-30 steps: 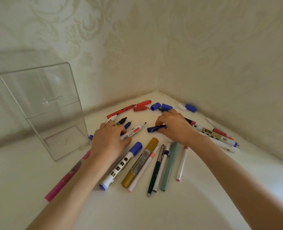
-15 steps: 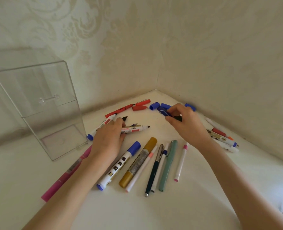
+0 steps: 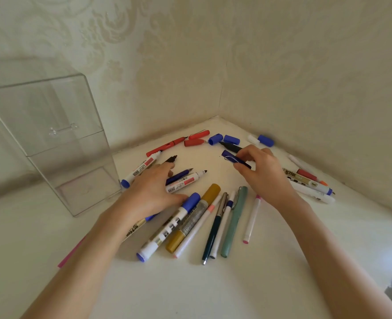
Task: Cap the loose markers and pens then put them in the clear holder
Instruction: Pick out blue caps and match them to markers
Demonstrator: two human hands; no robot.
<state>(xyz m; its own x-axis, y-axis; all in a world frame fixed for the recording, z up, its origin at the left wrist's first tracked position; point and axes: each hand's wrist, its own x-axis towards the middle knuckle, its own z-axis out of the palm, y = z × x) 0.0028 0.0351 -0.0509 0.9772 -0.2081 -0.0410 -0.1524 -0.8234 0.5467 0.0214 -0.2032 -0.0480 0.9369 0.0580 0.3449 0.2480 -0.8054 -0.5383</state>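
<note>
My right hand (image 3: 263,174) holds a dark blue pen cap with a clip (image 3: 233,159) just above the table, close to an uncapped black pen (image 3: 230,146). My left hand (image 3: 152,192) lies spread over a dark blue uncapped pen (image 3: 179,176) and a white marker with a red label (image 3: 185,180); whether it grips either I cannot tell. The clear holder (image 3: 52,139) stands upright at the left with nothing inside. Loose blue caps (image 3: 223,139) and a red cap (image 3: 194,142) lie near the corner.
Several capped markers and pens (image 3: 204,217) lie in a row in front of my hands. More markers (image 3: 310,183) rest along the right wall. A pink marker (image 3: 72,253) pokes out under my left forearm. Two patterned walls meet in a corner (image 3: 218,116) behind.
My right hand has lifted the blue clipped cap and brought it back from the corner. My left hand has slid a little forward over the pens.
</note>
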